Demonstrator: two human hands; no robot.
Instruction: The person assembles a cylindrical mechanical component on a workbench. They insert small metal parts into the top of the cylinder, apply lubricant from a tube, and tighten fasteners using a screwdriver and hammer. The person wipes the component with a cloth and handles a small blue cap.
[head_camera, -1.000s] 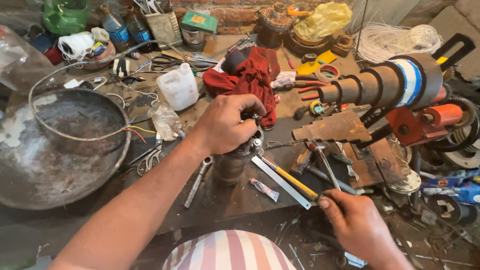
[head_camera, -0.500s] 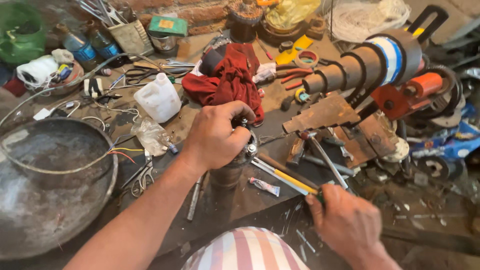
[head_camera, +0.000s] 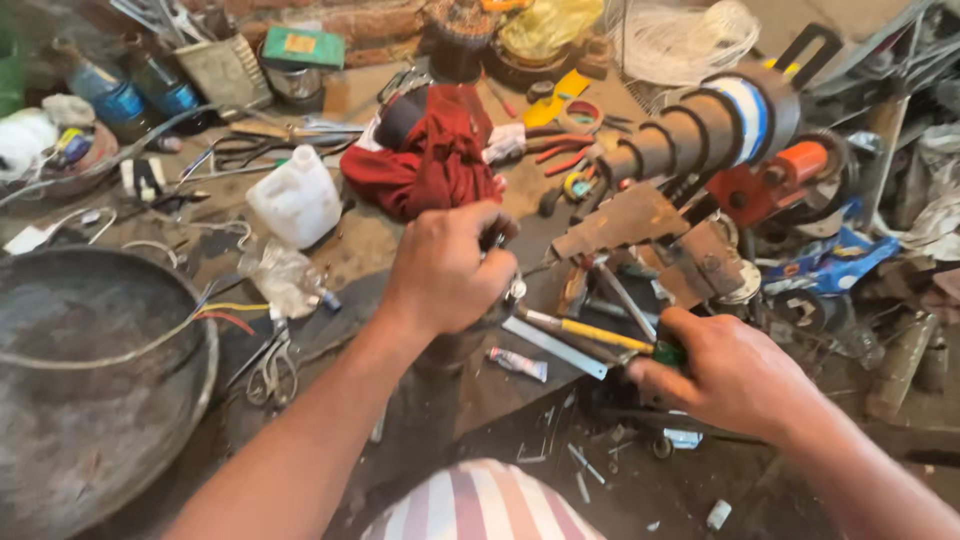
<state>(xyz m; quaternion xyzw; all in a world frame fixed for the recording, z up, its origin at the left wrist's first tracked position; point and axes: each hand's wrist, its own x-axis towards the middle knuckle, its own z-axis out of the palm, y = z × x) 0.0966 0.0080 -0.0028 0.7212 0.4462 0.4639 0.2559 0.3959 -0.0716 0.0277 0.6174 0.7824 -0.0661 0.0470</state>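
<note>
Both hands closed: my left hand (head_camera: 445, 265) clamps the dark cylinder (head_camera: 455, 345) mid-frame, my right hand (head_camera: 725, 375) grips a yellow-shafted screwdriver (head_camera: 590, 333). A tip slip could jab the left fingers.

Between the left hand (head_camera: 445, 270) and right hand (head_camera: 730, 375), a flat metal strip (head_camera: 555, 347) and small tube (head_camera: 518, 364) clutter the desk (head_camera: 370, 240). Scissors (head_camera: 272, 365) and a large pan (head_camera: 90, 390) block the left; the rusty bracket (head_camera: 630, 220) crowds the right.
</note>
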